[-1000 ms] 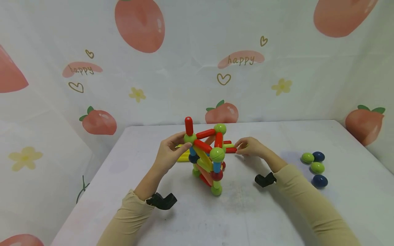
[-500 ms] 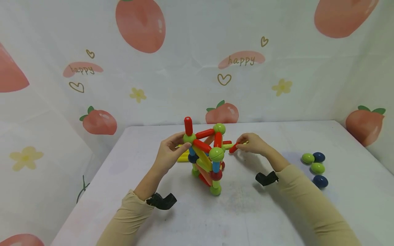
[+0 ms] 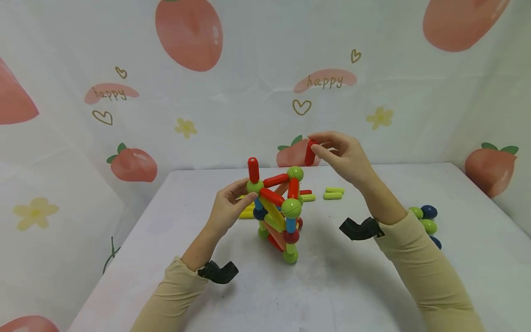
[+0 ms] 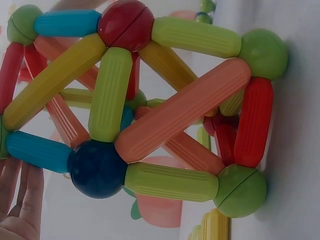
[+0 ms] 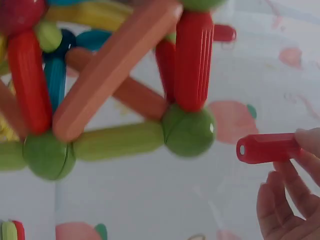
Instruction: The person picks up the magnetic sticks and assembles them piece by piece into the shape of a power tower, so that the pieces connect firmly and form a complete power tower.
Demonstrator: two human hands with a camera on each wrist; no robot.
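Observation:
In the head view a tower of coloured rods and balls [image 3: 292, 208] stands on the table. My left hand [image 3: 226, 207] pinches the green ball [image 3: 255, 186] at its upper left corner, from which a red rod [image 3: 253, 169] points up. Above and right of the tower, my right hand [image 3: 346, 159] holds a short red rod [image 3: 310, 153] between thumb and fingers, apart from the tower. The right wrist view shows that held rod [image 5: 267, 148] beside a green corner ball [image 5: 188, 130]. Fingers [image 4: 27, 192] of my left hand lie by a blue rod [image 4: 40, 151] in the left wrist view.
Two light green rods [image 3: 333, 195] lie behind the tower to the right. Yellow rods [image 3: 247, 213] lie behind its left side. Several green and dark blue balls [image 3: 429, 212] rest on the table's right part, some partly hidden by my right sleeve [image 3: 423, 267].
My right hand has picked up a red rod from behind the tower and raised it above the tower's right side. Two light green rods have come into view. My left hand has stayed in place.

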